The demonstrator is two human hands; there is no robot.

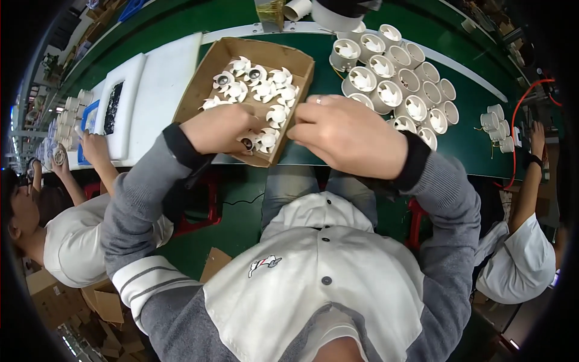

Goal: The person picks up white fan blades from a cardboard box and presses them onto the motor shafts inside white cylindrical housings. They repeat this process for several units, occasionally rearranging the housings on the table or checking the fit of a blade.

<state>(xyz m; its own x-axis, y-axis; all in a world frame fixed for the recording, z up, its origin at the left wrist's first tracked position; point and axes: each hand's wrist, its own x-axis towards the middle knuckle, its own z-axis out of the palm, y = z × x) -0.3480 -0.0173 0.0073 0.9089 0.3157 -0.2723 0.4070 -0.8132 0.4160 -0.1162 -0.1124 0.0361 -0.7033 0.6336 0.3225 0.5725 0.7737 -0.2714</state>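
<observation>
My left hand reaches into a cardboard box with its fingers curled downward. Just below its fingertips lie white fan impellers, one of them with a dark hub; what the fingers grip, if anything, is hidden. More white impellers are spread over the box floor, some showing a dark hub ring. By the right wall of the box, my right hand is closed, thumb and fingers drawn together, and its back hides whatever it may hold. Round white fan housings stand beyond it, several with an impeller inside.
White foam boards lie left of the box on the green table. A smaller group of white housings sits far right beside a red hose. Co-workers sit on both sides. A white cylindrical device hangs over the table's far edge.
</observation>
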